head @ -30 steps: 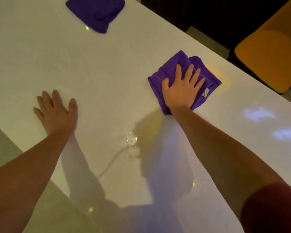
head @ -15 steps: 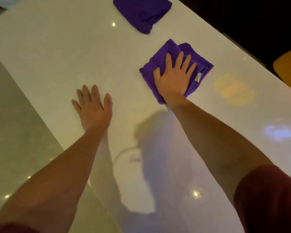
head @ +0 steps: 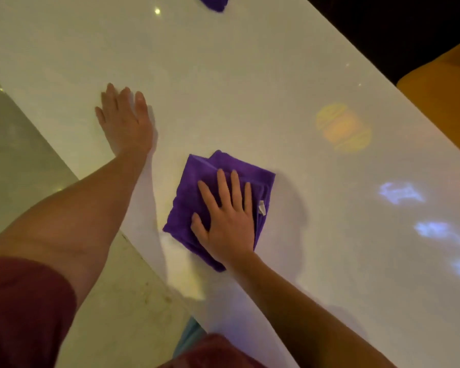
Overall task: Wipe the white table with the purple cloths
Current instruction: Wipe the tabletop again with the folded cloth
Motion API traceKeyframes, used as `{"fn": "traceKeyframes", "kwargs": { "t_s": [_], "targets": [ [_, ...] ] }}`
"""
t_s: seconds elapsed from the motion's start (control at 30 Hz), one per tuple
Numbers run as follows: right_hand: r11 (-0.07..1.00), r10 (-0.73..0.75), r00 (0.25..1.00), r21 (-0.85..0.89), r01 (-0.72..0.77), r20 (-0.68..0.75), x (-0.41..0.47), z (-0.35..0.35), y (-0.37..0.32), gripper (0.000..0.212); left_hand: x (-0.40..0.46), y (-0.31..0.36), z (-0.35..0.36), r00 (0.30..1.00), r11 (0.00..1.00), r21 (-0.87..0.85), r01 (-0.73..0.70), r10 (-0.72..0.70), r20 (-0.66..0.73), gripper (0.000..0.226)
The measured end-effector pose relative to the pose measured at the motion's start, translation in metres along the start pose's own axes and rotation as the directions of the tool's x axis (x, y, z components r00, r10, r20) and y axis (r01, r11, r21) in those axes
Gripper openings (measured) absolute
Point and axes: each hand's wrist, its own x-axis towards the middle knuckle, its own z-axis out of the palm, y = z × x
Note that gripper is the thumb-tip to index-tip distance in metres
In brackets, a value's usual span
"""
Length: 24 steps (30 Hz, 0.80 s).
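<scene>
A folded purple cloth point(head: 189, 197) lies on the glossy white table point(head: 237, 83), close to its near edge. My right hand point(head: 229, 219) presses flat on top of this cloth, fingers spread, covering its lower right part. My left hand point(head: 125, 120) rests palm down on the bare table to the upper left of the cloth, holding nothing. A second purple cloth point(head: 214, 1) shows only as a corner at the top edge of the view, far from both hands.
The table's near edge runs diagonally from upper left to lower middle, with pale floor point(head: 24, 160) beyond it. An orange chair point(head: 441, 102) stands past the far right edge. Coloured light patches lie on the table at right.
My right hand has dragged the cloth back toward me, close to the near edge. The left hand stays planted on the table. The far cloth has slid almost out of view at the top.
</scene>
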Motion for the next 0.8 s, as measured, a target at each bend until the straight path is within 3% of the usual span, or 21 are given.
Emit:
{"fn": "traceKeyframes", "kwargs": {
  "t_s": [0.1,0.27,0.47,0.63,0.8],
  "targets": [
    [0.996,0.077,0.996,-0.049,-0.079,-0.035,-0.056,-0.012,0.037,0.068,0.001,0.002,0.003,0.999,0.992,0.12,-0.032,0.028,0.036,0.072],
    [0.95,0.299,0.95,-0.069,-0.305,-0.086,-0.038,-0.024,0.063,0.067,0.002,0.0,0.01,0.998,0.988,0.15,-0.033,0.024,0.063,0.075],
    [0.899,0.418,0.897,-0.077,-0.431,-0.142,0.046,-0.029,0.068,0.069,0.001,0.005,0.007,0.997,0.986,0.166,-0.03,0.017,0.078,0.068],
    [0.894,0.424,0.897,-0.098,-0.437,-0.124,0.14,-0.021,0.035,0.07,0.005,0.003,0.007,0.993,0.983,0.18,-0.038,0.017,0.12,0.057],
    [0.858,0.492,0.86,-0.097,-0.505,-0.136,0.22,-0.005,-0.021,0.074,0.004,-0.004,-0.007,0.986,0.996,-0.002,-0.092,0.091,0.136,0.051]
  ]
}}
